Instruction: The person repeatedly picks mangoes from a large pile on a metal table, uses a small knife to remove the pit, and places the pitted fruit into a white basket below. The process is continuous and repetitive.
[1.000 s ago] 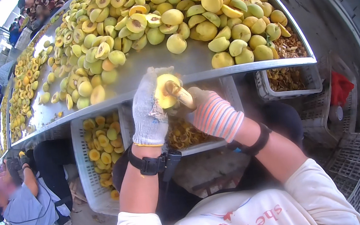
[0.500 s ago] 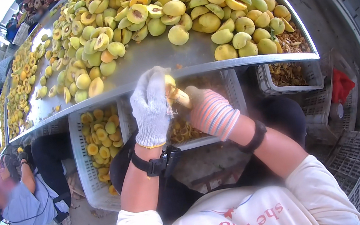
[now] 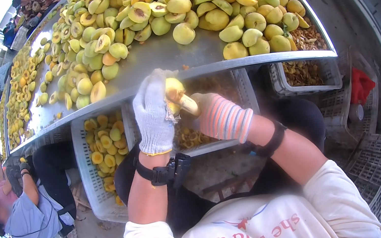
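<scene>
My left hand (image 3: 153, 112), in a whitish knit glove, is closed round a yellow peach (image 3: 175, 89) just in front of the table's near edge. Only part of the fruit shows past the fingers. My right hand (image 3: 219, 114), in a glove with orange and blue-grey stripes, grips a short pale-yellow tool (image 3: 189, 104) whose end meets the peach. The working end is too small and covered to make out. Below both hands stands a white crate (image 3: 246, 92) with yellow fruit pieces (image 3: 191, 136) in it.
A metal-topped table (image 3: 152, 65) bears a heap of halved peaches (image 3: 177, 5). Left of my knees is a crate of peach halves (image 3: 108, 147); a crate of brown pits (image 3: 303, 75) is on the right. A red bag (image 3: 360, 86) and stacked crates (image 3: 375, 169) lie farther right. A co-worker (image 3: 33, 208) sits at left.
Both hands have shifted slightly left, and the peach has turned so more of its yellow surface shows. The tool stays against it. The view has moved a little.
</scene>
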`<state>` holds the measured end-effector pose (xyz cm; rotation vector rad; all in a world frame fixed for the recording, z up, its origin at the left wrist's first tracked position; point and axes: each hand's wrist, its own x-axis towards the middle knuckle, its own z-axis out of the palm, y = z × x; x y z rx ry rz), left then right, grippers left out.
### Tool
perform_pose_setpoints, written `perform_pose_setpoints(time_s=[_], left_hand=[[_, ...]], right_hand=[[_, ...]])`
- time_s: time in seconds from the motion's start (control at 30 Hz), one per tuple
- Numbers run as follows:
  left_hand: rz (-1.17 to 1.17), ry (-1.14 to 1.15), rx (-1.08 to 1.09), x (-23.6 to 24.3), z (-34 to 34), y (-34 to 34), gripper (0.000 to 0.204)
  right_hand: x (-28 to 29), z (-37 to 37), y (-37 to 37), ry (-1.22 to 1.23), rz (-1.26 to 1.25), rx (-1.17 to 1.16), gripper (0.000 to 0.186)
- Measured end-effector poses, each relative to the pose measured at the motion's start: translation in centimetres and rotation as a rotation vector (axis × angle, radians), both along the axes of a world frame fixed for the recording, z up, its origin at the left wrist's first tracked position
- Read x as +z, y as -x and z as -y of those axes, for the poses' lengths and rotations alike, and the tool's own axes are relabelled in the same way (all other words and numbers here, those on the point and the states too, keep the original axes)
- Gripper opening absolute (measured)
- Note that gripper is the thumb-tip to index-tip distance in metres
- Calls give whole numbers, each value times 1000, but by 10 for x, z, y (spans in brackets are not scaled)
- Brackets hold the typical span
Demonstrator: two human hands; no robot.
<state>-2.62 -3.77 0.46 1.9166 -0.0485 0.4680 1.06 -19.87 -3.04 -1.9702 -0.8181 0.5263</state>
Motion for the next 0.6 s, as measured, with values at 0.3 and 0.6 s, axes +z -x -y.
perform_pose_setpoints(time_s=[0.3,0.6], left_hand=[[-308,825,-30,17,12,-9,36],[-263,994,-213,15,10,-15,26]], right_hand=[[65,11,6,40,-843,-73,28],[50,17,7,-177,-1140,96,18]])
